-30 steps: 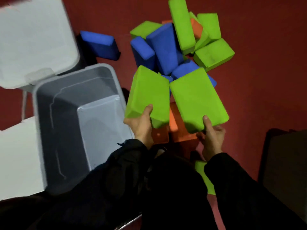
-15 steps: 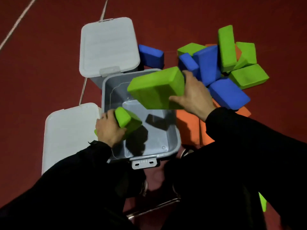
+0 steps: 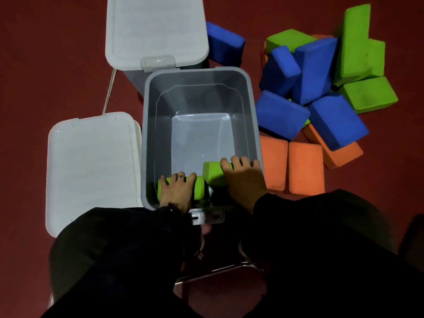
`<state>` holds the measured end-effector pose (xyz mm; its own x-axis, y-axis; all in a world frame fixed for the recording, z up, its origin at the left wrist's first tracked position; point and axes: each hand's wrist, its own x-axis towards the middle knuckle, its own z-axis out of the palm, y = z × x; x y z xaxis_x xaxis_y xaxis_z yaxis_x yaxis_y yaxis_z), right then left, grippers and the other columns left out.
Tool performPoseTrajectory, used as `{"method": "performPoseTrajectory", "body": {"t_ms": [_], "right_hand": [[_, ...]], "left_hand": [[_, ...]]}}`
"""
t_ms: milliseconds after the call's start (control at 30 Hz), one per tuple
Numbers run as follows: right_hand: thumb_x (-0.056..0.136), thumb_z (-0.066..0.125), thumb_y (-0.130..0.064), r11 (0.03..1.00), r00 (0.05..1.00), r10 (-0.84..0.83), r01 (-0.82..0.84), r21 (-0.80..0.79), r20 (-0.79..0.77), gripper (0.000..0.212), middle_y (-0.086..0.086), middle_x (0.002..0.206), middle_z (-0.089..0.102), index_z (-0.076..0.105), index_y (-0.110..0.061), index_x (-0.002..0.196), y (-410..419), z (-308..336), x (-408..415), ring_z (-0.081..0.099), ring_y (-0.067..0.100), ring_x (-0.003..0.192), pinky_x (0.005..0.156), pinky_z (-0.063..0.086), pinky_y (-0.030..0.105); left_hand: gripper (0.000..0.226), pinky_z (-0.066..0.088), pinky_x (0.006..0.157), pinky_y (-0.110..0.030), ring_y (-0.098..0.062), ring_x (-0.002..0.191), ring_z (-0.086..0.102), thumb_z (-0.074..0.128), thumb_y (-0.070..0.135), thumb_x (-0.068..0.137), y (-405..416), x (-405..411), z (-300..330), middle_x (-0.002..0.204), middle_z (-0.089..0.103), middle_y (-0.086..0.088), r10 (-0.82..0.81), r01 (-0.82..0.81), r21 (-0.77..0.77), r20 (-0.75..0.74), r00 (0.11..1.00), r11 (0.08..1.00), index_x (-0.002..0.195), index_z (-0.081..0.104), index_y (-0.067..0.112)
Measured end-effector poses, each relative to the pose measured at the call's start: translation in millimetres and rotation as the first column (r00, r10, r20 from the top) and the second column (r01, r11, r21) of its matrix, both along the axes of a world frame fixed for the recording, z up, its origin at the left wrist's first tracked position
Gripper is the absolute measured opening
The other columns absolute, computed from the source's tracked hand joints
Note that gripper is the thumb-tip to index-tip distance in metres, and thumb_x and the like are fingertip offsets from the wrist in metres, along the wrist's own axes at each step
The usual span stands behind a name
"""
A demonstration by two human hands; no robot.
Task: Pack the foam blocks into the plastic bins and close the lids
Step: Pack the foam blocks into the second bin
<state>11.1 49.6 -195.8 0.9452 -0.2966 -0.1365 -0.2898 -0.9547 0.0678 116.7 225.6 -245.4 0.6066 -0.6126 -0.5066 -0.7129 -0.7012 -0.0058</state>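
Nearest, both hands reach down inside the open grey bin (image 3: pixel 250 115), against its near wall. The left hand (image 3: pixel 175 191) lies over the top of a green block (image 3: pixel 199 188) with its fingers curled round the upper edge, gripping it. The right hand (image 3: pixel 241 177) does the same with a second green block (image 3: pixel 213 172), which stands just beside the first and a little farther in. Both blocks appear to stand on edge against the near wall, though their lower parts are hidden.

The foam looks light and springy — a block of this kind should lift easily in one hand, and a grip across a narrow face, thumb one side and fingers the other, would likely dent it slightly rather than slip. Nothing here seems fragile.

To the left of the left hand lies a white lid (image 3: pixel 91 171), flat on the red floor (image 3: pixel 46 65). Just right of the right hand sit two orange blocks (image 3: pixel 305 168) side by side. Beyond them is the loose heap of blue blocks (image 3: pixel 282 114) and green blocks (image 3: pixel 369 94). Past the bin's far rim stands a second bin under another white lid (image 3: pixel 158 31), with a lone blue block (image 3: pixel 223 43) beside it.

Most of the packing is, by my reckoning, yet to do.
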Motion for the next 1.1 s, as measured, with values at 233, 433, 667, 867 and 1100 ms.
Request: {"method": "performPoseTrajectory", "body": {"t_ms": [233,433,667,867,1100], "right_hand": [[0.062,0.076,-0.035,0.994,0.980,0.058,-0.040,0.097,-0.192,0.082,0.008,0.122,0.057,0.045,-0.027,0.137,-8.7,0.2,7.3,0.054,0.035,0.105,0.078,0.040,0.045],[0.060,0.076,-0.043,0.991,0.977,0.106,-0.089,0.096,-0.187,0.087,0.009,0.127,0.053,0.041,-0.030,0.139,-4.9,1.4,4.8,0.051,0.036,0.109,0.081,0.038,0.046],[0.068,0.075,-0.053,0.970,0.966,0.163,-0.119,0.214,-0.203,0.088,0.009,0.129,0.045,0.035,-0.034,0.143,-14.0,11.6,8.9,0.046,0.034,0.114,0.087,0.040,0.047],[0.068,0.071,-0.042,0.973,0.965,0.163,-0.123,0.195,-0.206,0.088,0.013,0.132,0.050,0.035,-0.024,0.145,5.1,-11.7,-1.1,0.053,0.039,0.116,0.097,0.037,0.052],[0.074,0.067,-0.039,0.963,0.950,0.168,-0.100,0.252,-0.263,0.087,0.013,0.136,0.046,0.028,-0.022,0.150,1.7,-10.0,-3.6,0.049,0.040,0.118,0.098,0.034,0.052]], "left_hand": [[0.079,0.032,0.105,-0.065,-0.036,0.128,0.042,0.071,0.022,0.072,-11.3,5.4,-4.0,0.141,0.041,-0.011,0.092,-0.087,0.118,-0.033,0.995,0.989,0.137,0.027,0.028],[0.080,0.022,0.109,-0.073,-0.038,0.133,0.039,0.073,0.032,0.072,-7.2,8.2,-6.0,0.144,0.038,-0.013,0.151,-0.141,0.132,-0.072,0.986,0.981,0.136,0.026,0.027],[0.082,0.013,0.113,-0.073,-0.040,0.140,0.030,0.073,0.030,0.072,-1.4,6.4,-3.3,0.149,0.034,-0.015,0.203,-0.194,0.121,-0.060,0.977,0.973,0.138,0.025,0.025],[0.069,0.004,0.119,-0.064,-0.030,0.142,0.032,0.070,0.047,0.076,-9.3,5.6,-3.2,0.146,0.044,-0.009,0.294,-0.298,0.014,-0.214,0.932,0.954,0.136,0.041,0.027],[0.068,0.006,0.111,-0.077,-0.028,0.147,0.026,0.059,0.048,0.078,-6.4,4.1,-10.4,0.151,0.043,-0.004,0.203,-0.202,0.028,-0.206,0.957,0.979,0.142,0.040,0.032]]}}
